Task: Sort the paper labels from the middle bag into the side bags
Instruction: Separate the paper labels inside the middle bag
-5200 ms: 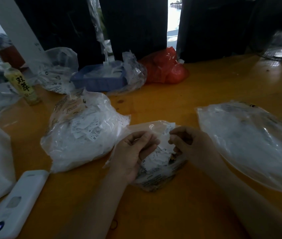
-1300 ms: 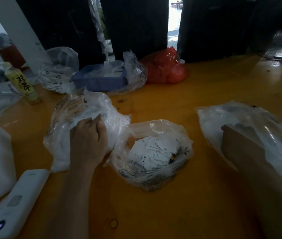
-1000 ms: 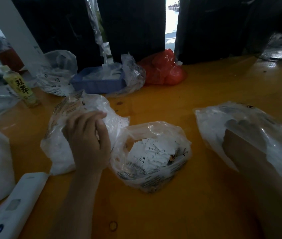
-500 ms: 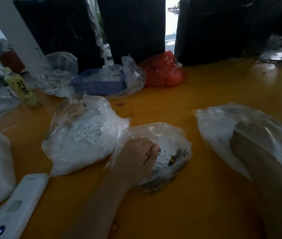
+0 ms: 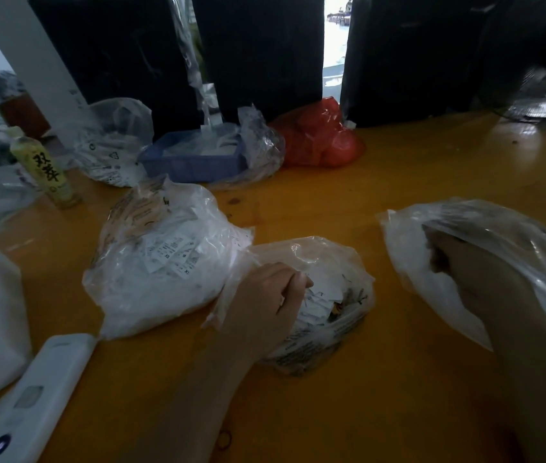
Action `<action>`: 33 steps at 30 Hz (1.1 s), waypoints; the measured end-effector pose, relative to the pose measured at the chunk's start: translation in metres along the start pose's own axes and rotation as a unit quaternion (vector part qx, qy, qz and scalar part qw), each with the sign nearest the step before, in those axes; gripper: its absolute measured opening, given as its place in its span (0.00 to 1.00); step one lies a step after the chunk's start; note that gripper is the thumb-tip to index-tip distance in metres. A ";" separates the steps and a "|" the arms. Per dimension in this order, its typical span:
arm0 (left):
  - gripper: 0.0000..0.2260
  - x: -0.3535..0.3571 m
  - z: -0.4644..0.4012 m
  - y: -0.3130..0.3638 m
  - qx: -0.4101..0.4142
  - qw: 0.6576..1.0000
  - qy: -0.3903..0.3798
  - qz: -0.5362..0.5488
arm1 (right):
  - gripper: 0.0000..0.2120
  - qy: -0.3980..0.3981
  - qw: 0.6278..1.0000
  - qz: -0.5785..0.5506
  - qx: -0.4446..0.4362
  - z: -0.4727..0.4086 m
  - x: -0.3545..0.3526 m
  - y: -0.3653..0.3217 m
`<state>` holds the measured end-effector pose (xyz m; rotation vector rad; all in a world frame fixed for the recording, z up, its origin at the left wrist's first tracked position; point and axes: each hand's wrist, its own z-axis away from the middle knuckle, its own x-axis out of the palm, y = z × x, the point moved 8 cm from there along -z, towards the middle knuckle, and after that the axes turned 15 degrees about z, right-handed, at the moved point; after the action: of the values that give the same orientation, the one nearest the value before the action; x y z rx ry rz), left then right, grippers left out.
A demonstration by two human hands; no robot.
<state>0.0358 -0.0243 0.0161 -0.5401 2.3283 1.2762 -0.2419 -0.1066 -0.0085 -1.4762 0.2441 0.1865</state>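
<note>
My left hand (image 5: 266, 295) lay near the middle, knuckles up, fingers curled down and forward, the forearm running back toward me on the near left; my right hand (image 5: 475, 272) sat off to the right, fingers hidden, so I could not tell their curl.

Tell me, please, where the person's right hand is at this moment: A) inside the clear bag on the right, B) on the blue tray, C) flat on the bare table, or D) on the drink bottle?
A: the right hand shows through the plastic of the right bag, while the left hand reaches into the middle bag.
</note>
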 end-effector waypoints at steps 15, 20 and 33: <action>0.15 0.035 0.012 -0.029 -0.271 0.871 0.002 0.410 | 0.10 -0.193 0.975 -0.009 -0.108 0.056 0.099 -0.038; 0.10 0.027 0.012 -0.037 -0.296 0.851 0.067 0.429 | 0.11 -0.155 0.972 0.093 -0.148 0.054 0.089 -0.039; 0.08 0.008 0.015 -0.047 -0.317 0.761 0.177 0.538 | 0.07 0.159 0.722 0.673 -0.029 0.024 -0.015 -0.027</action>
<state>0.0570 -0.0366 -0.0277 0.6047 2.4862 2.7273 -0.2483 -0.0842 0.0231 -1.1064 1.6059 1.1176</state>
